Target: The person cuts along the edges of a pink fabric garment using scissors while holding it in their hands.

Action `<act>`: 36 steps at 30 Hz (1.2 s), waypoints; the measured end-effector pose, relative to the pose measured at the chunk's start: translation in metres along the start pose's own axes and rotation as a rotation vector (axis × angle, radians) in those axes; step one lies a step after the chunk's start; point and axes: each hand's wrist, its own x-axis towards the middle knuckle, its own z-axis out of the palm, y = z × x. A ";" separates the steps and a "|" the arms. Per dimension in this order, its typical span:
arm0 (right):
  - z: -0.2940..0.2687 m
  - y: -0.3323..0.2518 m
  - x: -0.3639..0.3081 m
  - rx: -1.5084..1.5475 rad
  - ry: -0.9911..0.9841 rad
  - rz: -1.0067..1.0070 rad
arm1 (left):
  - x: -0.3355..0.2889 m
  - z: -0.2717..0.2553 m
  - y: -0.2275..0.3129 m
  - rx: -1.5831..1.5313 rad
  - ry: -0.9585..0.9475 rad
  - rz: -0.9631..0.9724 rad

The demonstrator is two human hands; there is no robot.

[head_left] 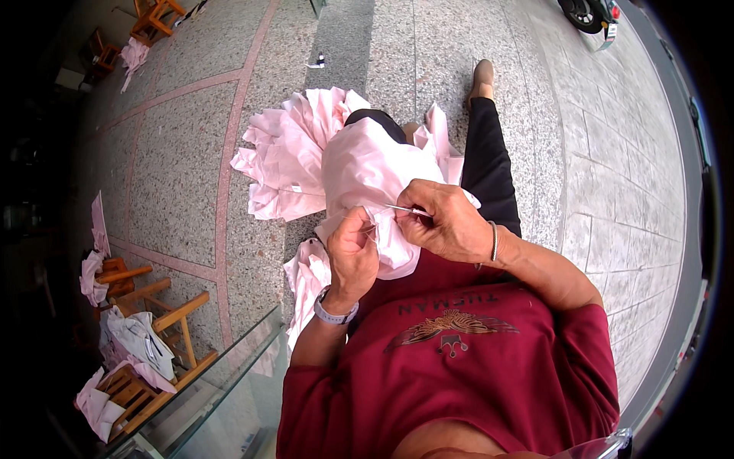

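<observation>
A light pink cloth garment (378,164) lies draped over my lap and raised knee. My left hand (353,251), with a pale watch at the wrist, is closed in a pinch on the garment's gathered edge. Fine loose threads show beside its fingertips. My right hand (447,222), a bracelet at its wrist, is closed around a thin pointed metal tool (398,207), perhaps thread snips. The tip points left, just over the cloth between both hands. Fingers hide most of the tool.
More pink cloth (287,157) spreads over the floor to the left, with another bundle (308,279) by my left forearm. Wooden stools (183,329) holding garments and a glass-edged case (229,390) stand at lower left. A parked motorbike's wheel (582,14) shows at far right.
</observation>
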 end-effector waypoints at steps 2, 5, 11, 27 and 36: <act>-0.002 -0.002 0.000 -0.020 -0.018 0.005 | 0.000 -0.001 -0.002 0.049 0.003 0.026; -0.007 0.000 -0.002 0.056 0.016 0.092 | 0.000 -0.004 -0.008 0.073 -0.005 0.061; -0.006 -0.007 0.002 0.119 -0.059 0.166 | 0.000 0.001 0.002 0.030 -0.030 0.051; -0.017 -0.006 0.004 0.086 -0.010 0.104 | -0.001 -0.004 -0.001 0.161 0.047 0.052; -0.016 0.003 0.002 -0.036 -0.037 -0.038 | 0.003 -0.005 -0.003 0.013 0.064 0.070</act>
